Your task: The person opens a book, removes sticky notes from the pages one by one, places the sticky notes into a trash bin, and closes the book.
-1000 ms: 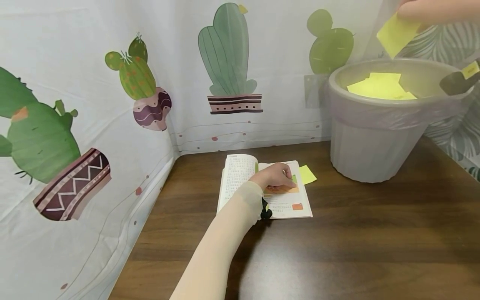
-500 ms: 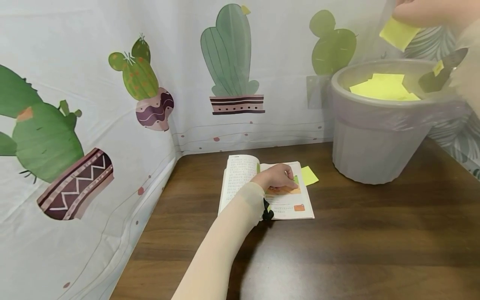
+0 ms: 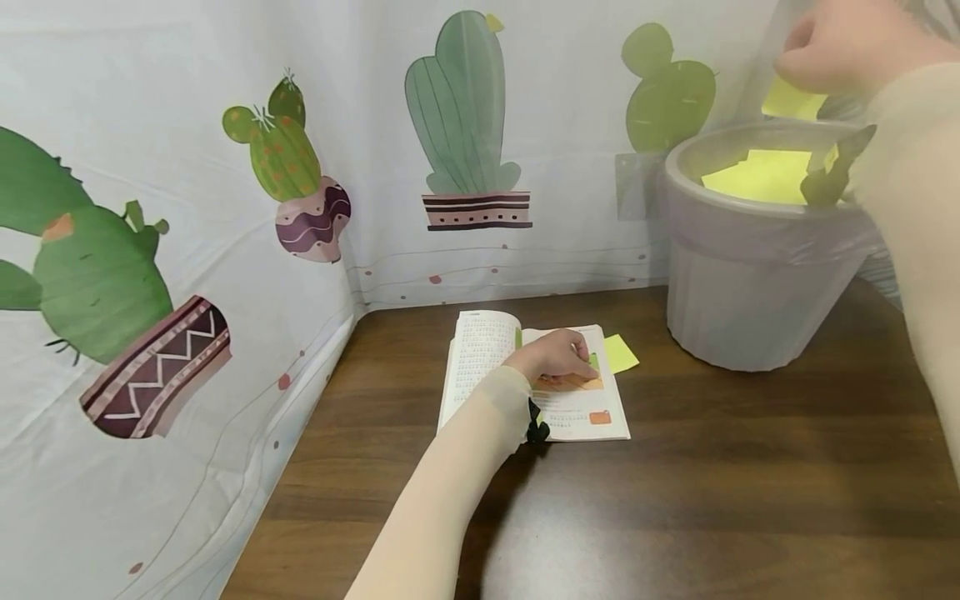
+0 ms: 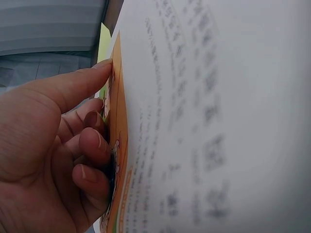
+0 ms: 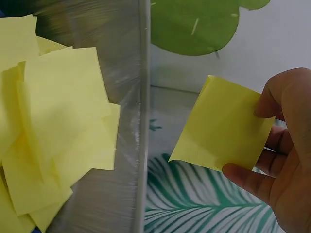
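Observation:
An open book (image 3: 480, 350) with printed text and an orange picture lies on the table. My left hand (image 3: 558, 354) rests on its right-hand page, and in the left wrist view the thumb and bent fingertips touch the paper. A yellow sticky note (image 3: 621, 353) sticks out from the book's right edge. Above the back of the grey bin (image 3: 735, 292), my right hand (image 3: 843, 50) pinches another sticky note (image 5: 223, 126) between thumb and fingers. In the right wrist view this note hangs outside the bin's rim. Several loose sticky notes (image 5: 68, 111) lie piled inside the bin.
A clear plastic liner (image 3: 750, 237) is folded over the bin's rim. Behind the brown wooden table (image 3: 675, 492) hangs a white cloth (image 3: 562, 100) printed with cacti. The bin stands at the table's back right.
My right hand, still with the sticky note, has come slightly down and more of its forearm shows over the bin's right side. The left hand stays on the book.

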Demonstrator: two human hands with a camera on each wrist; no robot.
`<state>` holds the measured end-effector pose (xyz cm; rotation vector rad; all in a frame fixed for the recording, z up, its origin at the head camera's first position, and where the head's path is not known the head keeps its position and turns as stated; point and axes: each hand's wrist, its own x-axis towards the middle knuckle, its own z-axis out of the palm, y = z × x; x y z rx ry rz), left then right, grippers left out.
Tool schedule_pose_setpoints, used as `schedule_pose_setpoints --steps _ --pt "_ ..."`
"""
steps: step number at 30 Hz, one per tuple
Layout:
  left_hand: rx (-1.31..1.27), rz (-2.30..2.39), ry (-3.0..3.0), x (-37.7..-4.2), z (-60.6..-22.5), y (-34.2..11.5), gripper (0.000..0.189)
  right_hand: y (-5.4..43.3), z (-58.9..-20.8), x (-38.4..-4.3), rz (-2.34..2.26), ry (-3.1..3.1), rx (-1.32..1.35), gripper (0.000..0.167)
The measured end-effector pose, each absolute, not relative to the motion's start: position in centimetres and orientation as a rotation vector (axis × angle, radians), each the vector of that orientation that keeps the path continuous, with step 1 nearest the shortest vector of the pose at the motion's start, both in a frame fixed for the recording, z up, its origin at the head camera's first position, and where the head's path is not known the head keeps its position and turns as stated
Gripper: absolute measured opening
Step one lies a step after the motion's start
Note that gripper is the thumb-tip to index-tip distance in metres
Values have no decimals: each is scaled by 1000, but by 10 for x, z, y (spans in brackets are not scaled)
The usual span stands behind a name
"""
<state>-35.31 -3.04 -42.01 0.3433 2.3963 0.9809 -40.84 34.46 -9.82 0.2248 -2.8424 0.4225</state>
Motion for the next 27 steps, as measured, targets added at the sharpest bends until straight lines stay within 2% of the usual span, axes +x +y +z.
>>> schedule_pose_setpoints --steps 6,14,19,27 --pt "349 973 2412 -352 -422 -28 25 351 -103 -410 441 -2838 201 30" --pt "370 930 2458 -354 -423 -27 26 354 -104 -414 441 -2844 250 20" --pt "366 930 2456 -356 -424 -27 26 355 -103 -422 456 -2863 252 38" --pt "371 905 2475 -355 -425 -24 26 358 -109 -429 437 -2880 264 45"
